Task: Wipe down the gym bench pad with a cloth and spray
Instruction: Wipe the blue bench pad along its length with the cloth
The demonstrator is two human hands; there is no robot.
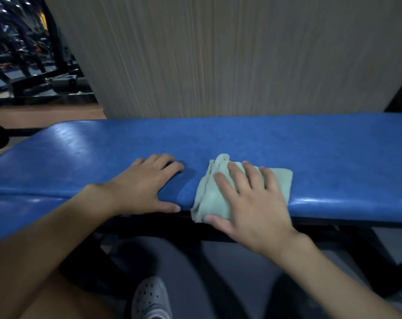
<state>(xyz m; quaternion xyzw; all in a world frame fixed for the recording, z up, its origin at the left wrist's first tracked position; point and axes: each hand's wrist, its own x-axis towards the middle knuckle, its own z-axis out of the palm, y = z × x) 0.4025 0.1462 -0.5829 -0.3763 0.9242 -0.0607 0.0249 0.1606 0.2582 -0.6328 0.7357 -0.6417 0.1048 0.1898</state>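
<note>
A crumpled pale-green cloth (pixel 208 197) lies over the near edge of the blue table (pixel 333 155). The right hand (pixel 253 203) presses it with fingers spread straight; the left hand (pixel 144 187) rests flat and open just beside.

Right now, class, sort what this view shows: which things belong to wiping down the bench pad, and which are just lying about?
Part of the job:
- blue bench pad
- green cloth, lying on the pad
- right hand, pressing flat on the cloth
- left hand, resting on the pad
(No spray bottle is in view.)

Just there:
- white shoe
- wood-grain panel
- gym machines
</note>
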